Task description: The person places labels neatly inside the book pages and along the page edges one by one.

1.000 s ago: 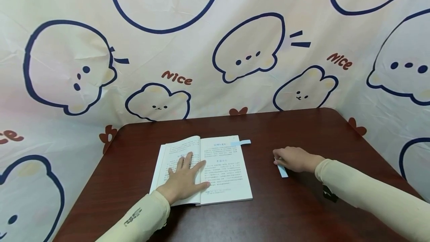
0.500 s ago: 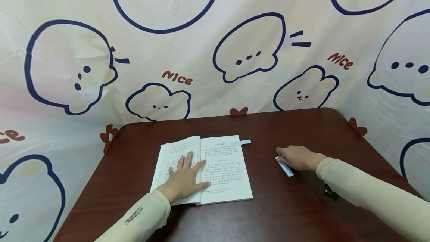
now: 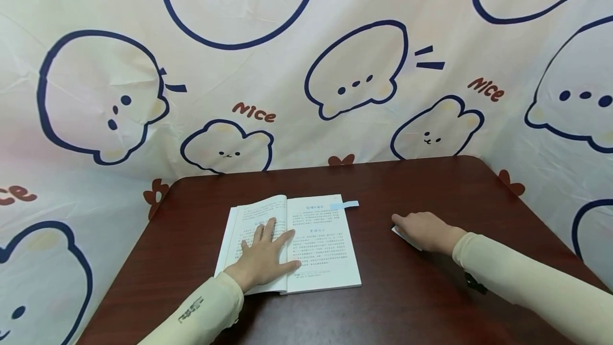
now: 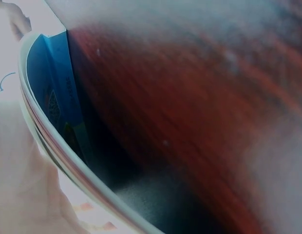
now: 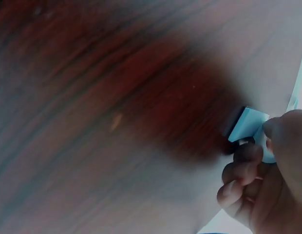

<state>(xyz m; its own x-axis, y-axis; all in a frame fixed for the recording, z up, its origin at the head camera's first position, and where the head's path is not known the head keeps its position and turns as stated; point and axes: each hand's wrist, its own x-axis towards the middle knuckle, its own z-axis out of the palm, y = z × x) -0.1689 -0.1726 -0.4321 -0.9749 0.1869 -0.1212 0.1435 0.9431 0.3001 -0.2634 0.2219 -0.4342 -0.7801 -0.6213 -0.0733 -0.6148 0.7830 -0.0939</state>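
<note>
A white-paged paper book with printed text (image 3: pixel 323 244) is spread at a double page on a glossy reddish-brown wooden worktop (image 3: pixel 407 180), in the head view's 6 to 7 o'clock direction. Its left page is rested on by the left hand (image 3: pixel 262 262), palm down with the fingers splayed well apart and nothing gripped; the thumb is extended across the spine onto the right page. At the book's 2 o'clock, a pale blue paper tab (image 3: pixel 351 204) is seen lying partly on the right page and partly beyond its edge. Well apart from the book, at its 3 o'clock, the right hand (image 3: pixel 423 230) is held low over the worktop, a light blue rectangular strip (image 5: pixel 249 123) pinched by thumb and fingers; whether the wood is touched by it cannot be told. Half a second ago, more of the strip's blue face was shown below the fingers; now it has been turned and tucked in, with only a thin pale edge left visible from above. The left hand and tab have stayed put. The change is judged to be an adjustment of grip, with the strip not yet brought to the book.
</note>
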